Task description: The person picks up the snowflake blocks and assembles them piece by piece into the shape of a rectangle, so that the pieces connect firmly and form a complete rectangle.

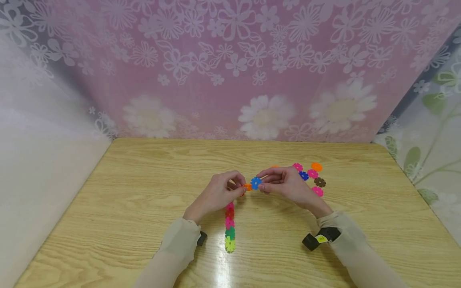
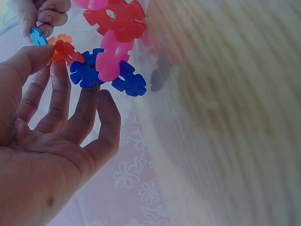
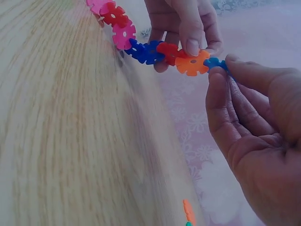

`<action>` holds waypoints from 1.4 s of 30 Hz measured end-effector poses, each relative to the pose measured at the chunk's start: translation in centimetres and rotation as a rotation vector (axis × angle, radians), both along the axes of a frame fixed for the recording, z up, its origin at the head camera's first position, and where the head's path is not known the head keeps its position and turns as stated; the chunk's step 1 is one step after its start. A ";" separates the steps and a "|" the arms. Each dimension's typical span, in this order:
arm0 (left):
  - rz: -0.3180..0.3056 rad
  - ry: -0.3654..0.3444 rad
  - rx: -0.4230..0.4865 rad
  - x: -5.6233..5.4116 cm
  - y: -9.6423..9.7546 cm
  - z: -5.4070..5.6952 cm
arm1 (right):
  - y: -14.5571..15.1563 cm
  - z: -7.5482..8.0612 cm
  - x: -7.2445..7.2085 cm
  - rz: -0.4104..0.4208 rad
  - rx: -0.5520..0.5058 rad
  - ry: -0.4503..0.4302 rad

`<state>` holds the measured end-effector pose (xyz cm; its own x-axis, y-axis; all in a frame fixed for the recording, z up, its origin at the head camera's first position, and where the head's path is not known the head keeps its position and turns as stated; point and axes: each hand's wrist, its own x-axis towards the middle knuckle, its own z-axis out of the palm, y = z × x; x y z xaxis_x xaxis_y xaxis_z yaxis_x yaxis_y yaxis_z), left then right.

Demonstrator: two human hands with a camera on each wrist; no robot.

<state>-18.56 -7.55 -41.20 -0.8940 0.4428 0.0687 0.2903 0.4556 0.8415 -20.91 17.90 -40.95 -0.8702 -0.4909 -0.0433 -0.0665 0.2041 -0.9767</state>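
Observation:
A chain of notched plastic building discs (image 1: pixel 229 223) trails across the table toward the front, ending in a yellow-green disc (image 1: pixel 230 244). My left hand (image 1: pixel 219 190) pinches its upper end between thumb and fingers, at the orange disc (image 3: pixel 192 63) and the red disc (image 2: pixel 68 52) beside it. Dark blue discs (image 2: pixel 87 68) of the chain pass over the fingers in the left wrist view. Thumb and fingertips of my right hand (image 1: pixel 288 186) pinch a light blue disc (image 1: pixel 255 183), whose edge meets the orange one; the slot between them is hidden.
Loose discs lie right of and behind my right hand: pink (image 1: pixel 312 173), dark blue (image 1: pixel 303 175), brown (image 1: pixel 319 182) and orange (image 1: pixel 316 167) among them. The wooden table (image 1: pixel 144 200) ends at a pink floral curtain (image 1: pixel 209 100) behind, with pale cloth on both sides.

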 end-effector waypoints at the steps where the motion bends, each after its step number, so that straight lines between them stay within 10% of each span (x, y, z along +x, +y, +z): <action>1: 0.001 -0.003 0.003 0.0 0.0 0.0 | 0.0 -0.1 0.0 -0.001 -0.006 -0.001; 42: 0.027 0.021 0.018 -0.2 -0.3 -0.1 | -1.7 -1.5 0.5 -0.069 -0.136 -0.117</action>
